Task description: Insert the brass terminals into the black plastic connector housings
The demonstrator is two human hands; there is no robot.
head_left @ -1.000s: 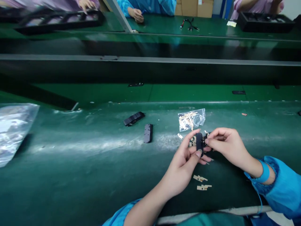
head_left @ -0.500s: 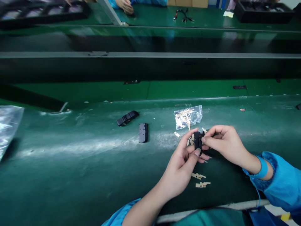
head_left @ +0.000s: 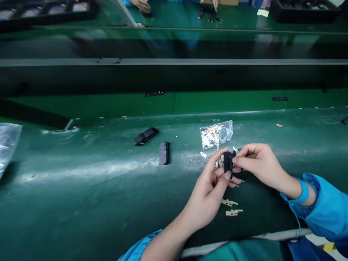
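Between the thumb and fingers of my left hand (head_left: pixel 208 197) is a small black plastic housing (head_left: pixel 227 163), held upright. My right hand (head_left: pixel 258 163) pinches at the housing's right side; whatever its fingertips grip is too small to make out. Several flat cream-coloured pieces (head_left: pixel 219 161) lie partly hidden behind the housing and fingers. Nearer me on the green table (head_left: pixel 108 210), two more cream-coloured strips (head_left: pixel 233 212) lie below my left hand. Just beyond my hands rests a clear plastic bag (head_left: pixel 216 135) with many such pieces inside.
Two black plastic parts, one ribbed (head_left: pixel 145 136) and one flat-faced (head_left: pixel 164 153), lie left of my hands. A clear plastic bag (head_left: pixel 8 145) is at the left edge. Across the raised divider, another person's hand (head_left: pixel 143 5), dark cables (head_left: pixel 210 16) and a black tray (head_left: pixel 304 12) show.
The view has shifted slightly. My hands keep nearly the same hold on the black housing. Across the divider, a person's hand has come in over the cables.
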